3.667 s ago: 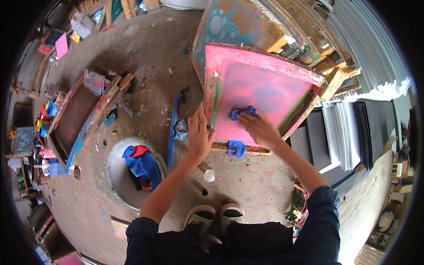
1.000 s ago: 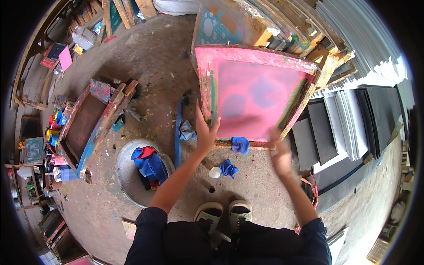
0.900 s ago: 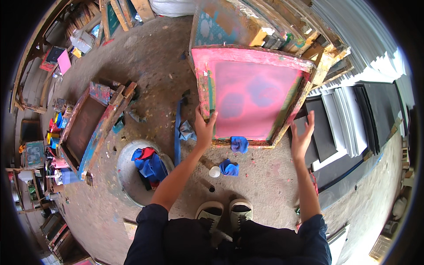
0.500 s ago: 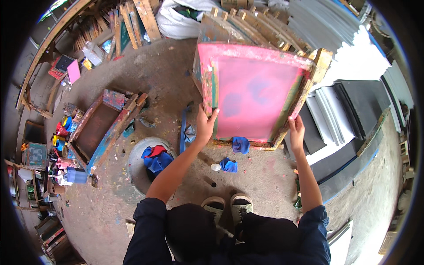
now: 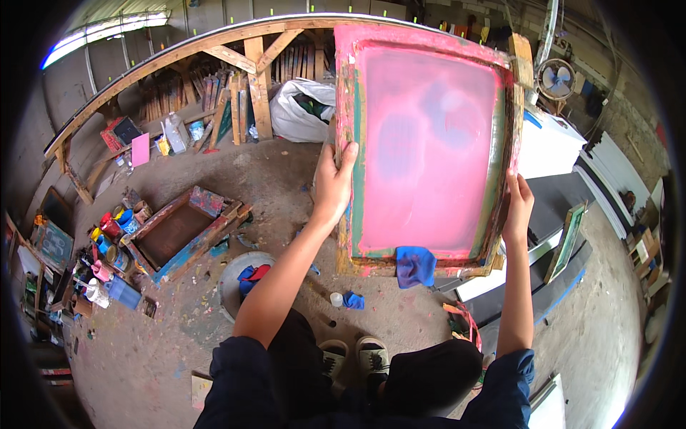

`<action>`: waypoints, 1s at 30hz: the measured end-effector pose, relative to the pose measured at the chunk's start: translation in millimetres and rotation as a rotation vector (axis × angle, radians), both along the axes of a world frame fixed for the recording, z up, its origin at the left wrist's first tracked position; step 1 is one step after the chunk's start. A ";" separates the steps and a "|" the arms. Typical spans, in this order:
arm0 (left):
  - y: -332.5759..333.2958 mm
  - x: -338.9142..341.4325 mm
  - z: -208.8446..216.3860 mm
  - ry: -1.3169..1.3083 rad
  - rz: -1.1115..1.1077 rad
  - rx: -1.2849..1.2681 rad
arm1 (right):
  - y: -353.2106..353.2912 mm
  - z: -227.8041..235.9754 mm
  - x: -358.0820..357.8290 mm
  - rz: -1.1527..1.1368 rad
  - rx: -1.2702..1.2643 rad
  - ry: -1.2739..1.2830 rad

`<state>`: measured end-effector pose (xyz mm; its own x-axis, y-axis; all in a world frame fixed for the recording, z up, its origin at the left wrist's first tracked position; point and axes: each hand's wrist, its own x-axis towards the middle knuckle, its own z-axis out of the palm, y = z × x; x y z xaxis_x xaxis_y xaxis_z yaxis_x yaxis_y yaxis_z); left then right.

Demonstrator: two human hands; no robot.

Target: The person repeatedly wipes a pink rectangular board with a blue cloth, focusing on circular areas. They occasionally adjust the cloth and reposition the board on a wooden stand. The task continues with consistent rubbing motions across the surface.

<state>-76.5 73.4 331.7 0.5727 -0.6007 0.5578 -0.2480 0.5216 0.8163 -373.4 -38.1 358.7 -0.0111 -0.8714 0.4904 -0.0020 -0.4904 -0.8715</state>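
Observation:
Up in front of me I hold a screen-printing frame (image 5: 429, 179), its wooden rim smeared pink and green around a pink mesh with bluish patches. My left hand (image 5: 334, 182) grips the left side rail, thumb on the front. On the right rail, lower down, my right hand (image 5: 517, 206) is closed around the edge. A blue cloth (image 5: 416, 267) hangs over the frame's bottom rail. Below on the floor lie another blue cloth (image 5: 353, 300) and a small whitish cup (image 5: 336, 299). The fingers behind the rails are partly hidden.
To the left another wooden frame (image 5: 175, 232) stands near several paint pots (image 5: 111, 227). A round tub (image 5: 232, 275) holding blue and red cloths sits by my left forearm. Behind are a white sack (image 5: 296, 107) and a long wooden-legged table (image 5: 214, 51); dark flat boards (image 5: 557, 200) lie right.
Both hands have raised the frame higher and tilted it more upright, slightly to the right. The view has lifted, showing more of the long table and the wall beyond.

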 end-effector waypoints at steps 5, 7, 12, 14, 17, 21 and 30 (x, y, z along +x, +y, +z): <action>28.1 -15.3 -14.2 -0.025 0.121 0.050 | 28.1 -14.5 16.2 -0.616 -0.572 0.380; 33.6 -12.2 -24.3 -0.039 0.128 0.040 | 62.1 -8.0 37.9 -0.710 -0.856 0.589; 35.3 -29.2 -25.3 0.010 0.100 0.014 | 87.2 -33.3 83.1 -0.264 -0.926 0.881; 38.0 -29.2 -23.8 0.036 0.047 -0.002 | 91.4 -35.3 90.3 -0.237 -0.942 0.924; 39.1 -30.6 -20.0 0.032 0.034 -0.069 | 91.0 -37.9 96.5 -0.221 -0.948 0.926; 46.4 -27.7 -21.3 0.046 -0.007 -0.010 | 93.3 -40.3 98.0 -0.245 -0.975 0.905; 42.4 -29.5 -26.0 0.001 0.025 0.000 | 95.8 -43.2 98.3 -0.174 -0.897 0.979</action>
